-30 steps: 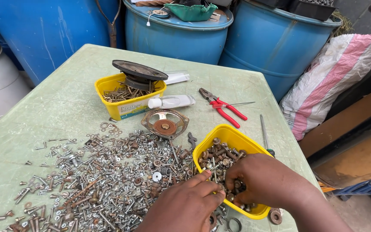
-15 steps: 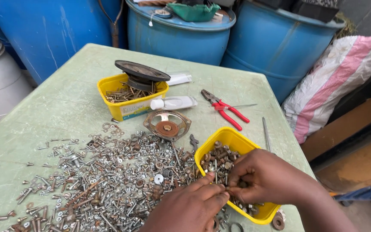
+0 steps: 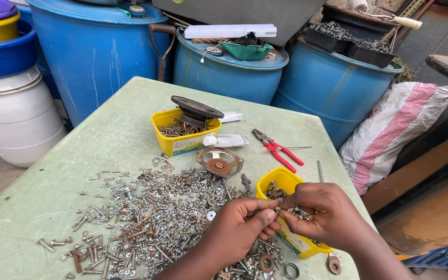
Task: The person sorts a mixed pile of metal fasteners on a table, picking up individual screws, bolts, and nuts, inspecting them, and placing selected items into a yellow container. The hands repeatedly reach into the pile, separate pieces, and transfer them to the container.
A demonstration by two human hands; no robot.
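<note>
My left hand (image 3: 239,225) and my right hand (image 3: 323,213) meet over the near yellow tub (image 3: 284,182) of rusty nuts and bolts. Their fingertips pinch a small bolt (image 3: 278,206) between them, just above the tub's left rim. A wide pile of loose screws, nuts and washers (image 3: 151,218) is spread on the green table (image 3: 115,135) to the left of my hands. A round rusty metal cap (image 3: 219,162) lies beyond the pile.
A second yellow tub (image 3: 175,141) of screws, with a black disc on top, stands farther back. Red-handled pliers (image 3: 281,150) and a white tube (image 3: 226,140) lie near it. Blue barrels (image 3: 338,88), a white bucket (image 3: 16,119) and a striped sack (image 3: 390,135) surround the table.
Both hands have risen from inside the near tub and come together, fingertips now pinching a small bolt above its rim. The view has tilted up and back.
</note>
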